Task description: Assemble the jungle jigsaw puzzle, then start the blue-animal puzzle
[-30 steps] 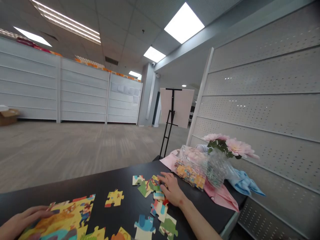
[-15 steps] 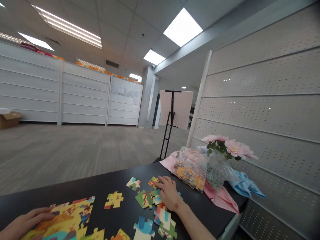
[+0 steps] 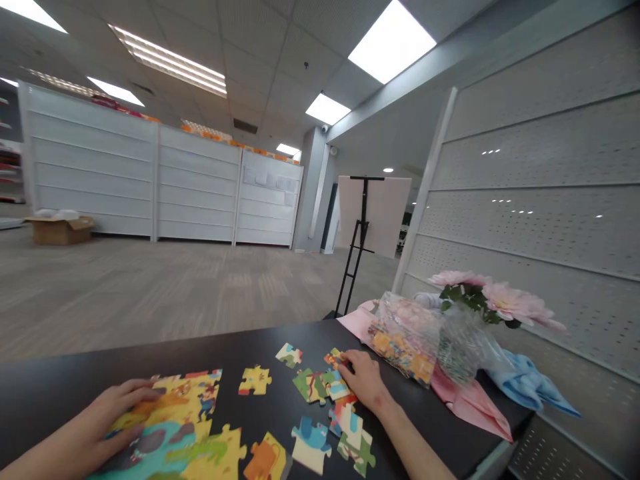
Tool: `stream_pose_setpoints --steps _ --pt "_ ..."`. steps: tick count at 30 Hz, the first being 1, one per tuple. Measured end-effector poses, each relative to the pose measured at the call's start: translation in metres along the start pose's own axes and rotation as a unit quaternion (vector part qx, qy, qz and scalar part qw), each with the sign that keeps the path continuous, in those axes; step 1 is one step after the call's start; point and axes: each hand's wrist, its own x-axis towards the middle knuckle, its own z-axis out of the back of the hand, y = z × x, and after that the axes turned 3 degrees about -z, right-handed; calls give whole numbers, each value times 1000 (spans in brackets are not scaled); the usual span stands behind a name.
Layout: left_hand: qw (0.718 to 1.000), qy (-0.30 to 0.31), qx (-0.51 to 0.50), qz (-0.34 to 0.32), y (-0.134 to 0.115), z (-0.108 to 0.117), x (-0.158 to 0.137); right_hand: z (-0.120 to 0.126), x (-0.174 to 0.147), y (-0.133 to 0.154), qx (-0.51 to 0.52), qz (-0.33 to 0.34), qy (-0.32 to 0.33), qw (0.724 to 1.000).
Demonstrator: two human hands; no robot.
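Observation:
My left hand (image 3: 107,420) lies with fingers stretched out on the joined part of a jigsaw puzzle (image 3: 175,413), which shows yellow ground, teal water and a green crocodile. At the right, my right hand (image 3: 367,380) rests over a cluster of loose puzzle pieces, fingers apart and bent downward. Its fingertips touch or nearly touch a small yellow-and-red puzzle piece (image 3: 332,358). Beside it lies a green puzzle piece with a brown branch (image 3: 311,385). Nearer to me are a blue-and-cream puzzle piece (image 3: 311,443) and an orange puzzle piece (image 3: 267,457). A yellow puzzle piece (image 3: 255,380) lies alone between my hands.
Clear plastic bags of puzzle pieces (image 3: 405,350) lie on a pink cloth (image 3: 473,403) at the table's right. Pink flowers (image 3: 515,301) and a blue cloth (image 3: 530,380) are beside them. Beyond the black table (image 3: 200,352) stand an easel (image 3: 364,207) and white panels.
The view has swung left, so everything appears shifted right. My left hand shows more fully on the joined puzzle. My right hand stays over the loose pieces, with little movement.

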Motion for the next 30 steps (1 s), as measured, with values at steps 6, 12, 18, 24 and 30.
stream_pose_setpoints --steps 6,12,18,24,30 --pt "988 149 13 38 -56 36 9 -9 14 -6 74 1 32 997" --pt "972 227 6 56 -90 46 12 -8 32 0 171 -31 19 985" --pt "972 218 5 88 -88 52 6 0 43 58 310 -23 2 950" --pt "979 187 22 80 -85 59 0 -47 1 177 424 59 149 891" --pt "979 193 6 63 -78 59 0 -92 -23 224 468 73 239 848"
